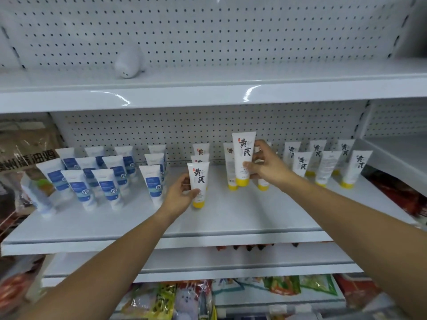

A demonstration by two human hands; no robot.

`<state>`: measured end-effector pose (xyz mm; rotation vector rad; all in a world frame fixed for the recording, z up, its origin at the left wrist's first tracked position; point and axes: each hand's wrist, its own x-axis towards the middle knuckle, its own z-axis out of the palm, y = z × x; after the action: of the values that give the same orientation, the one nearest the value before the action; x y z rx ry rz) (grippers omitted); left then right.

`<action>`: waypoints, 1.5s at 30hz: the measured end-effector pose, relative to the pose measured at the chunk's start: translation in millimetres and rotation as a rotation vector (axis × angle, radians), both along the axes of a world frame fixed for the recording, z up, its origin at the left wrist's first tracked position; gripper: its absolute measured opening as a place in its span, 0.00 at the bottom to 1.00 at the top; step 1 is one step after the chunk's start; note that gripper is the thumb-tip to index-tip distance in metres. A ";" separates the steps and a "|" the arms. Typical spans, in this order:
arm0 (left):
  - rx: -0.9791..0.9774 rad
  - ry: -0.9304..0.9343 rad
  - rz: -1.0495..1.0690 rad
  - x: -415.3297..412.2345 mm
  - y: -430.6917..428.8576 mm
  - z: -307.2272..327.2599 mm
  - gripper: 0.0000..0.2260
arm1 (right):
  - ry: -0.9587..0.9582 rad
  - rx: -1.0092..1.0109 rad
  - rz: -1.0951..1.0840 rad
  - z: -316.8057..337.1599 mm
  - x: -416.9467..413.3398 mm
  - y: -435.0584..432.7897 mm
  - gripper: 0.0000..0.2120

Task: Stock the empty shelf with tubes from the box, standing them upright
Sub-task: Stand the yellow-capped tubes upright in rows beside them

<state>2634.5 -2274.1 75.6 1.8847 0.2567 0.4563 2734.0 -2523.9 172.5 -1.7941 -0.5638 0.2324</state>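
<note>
Both grasping | left hand (179, 192) grips glossy yellow-capped tube (198, 179) | right hand (265, 168) grips second tube (243, 153), seemingly raised

head view faces the shelf (208, 218) closely, looking slightly down.

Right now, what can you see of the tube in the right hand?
The tube is white plastic with a flat top, large dark characters, a small red seal and a yellow cap. It is upright, cap down, over the shelf, in front of other yellow-capped tubes. The right hand grips its right side, thumb across the lower front. Whether the cap touches the shelf is unclear.
</note>
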 end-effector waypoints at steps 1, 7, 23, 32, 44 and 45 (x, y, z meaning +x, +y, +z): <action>0.005 0.000 0.006 3.2 1.1 -3.2 0.18 | 0.003 0.001 -0.003 -0.3 1.1 -0.8 0.25; 0.023 -0.001 0.027 13.5 6.8 -15.1 0.18 | 0.015 0.010 -0.009 0.8 8.6 -4.0 0.26; -0.028 -0.020 0.031 23.4 7.3 -32.6 0.19 | 0.006 0.023 0.010 -2.1 15.2 -6.0 0.24; -0.050 -0.025 0.027 20.7 7.9 -37.5 0.23 | -0.006 0.034 0.012 -1.3 14.1 -7.0 0.23; 0.049 -0.203 0.322 -37.6 -28.9 -28.4 0.14 | -0.013 0.054 0.028 5.4 3.0 -12.5 0.22; 0.026 -0.219 0.313 -40.8 -35.3 -22.8 0.11 | -0.015 0.050 0.026 5.3 2.7 -13.0 0.22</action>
<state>2593.8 -2309.4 52.8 1.8075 0.4022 0.8754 2736.6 -2536.8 177.8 -1.7424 -0.5990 0.2210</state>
